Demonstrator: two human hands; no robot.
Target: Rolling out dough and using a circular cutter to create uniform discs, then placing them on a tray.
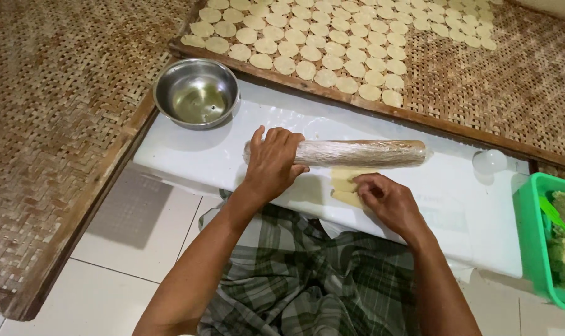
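Observation:
My left hand (272, 160) rests palm down on the left end of a rolling pin (360, 152) wrapped in clear film, which lies across a white board (220, 149). Just below the pin lies a thin pale sheet of dough (343, 180). My right hand (385, 199) presses its fingertips on the near edge of that dough. Both forearms reach in from the bottom of the view over a green plaid cloth (307, 274) on my lap.
A steel bowl (196, 93) holding clear liquid stands at the board's back left. Behind it a woven tray (481, 87) carries several rows of small round dough discs (332, 43). A green plastic basket (546, 242) sits at right. Another woven mat (52, 124) lies left.

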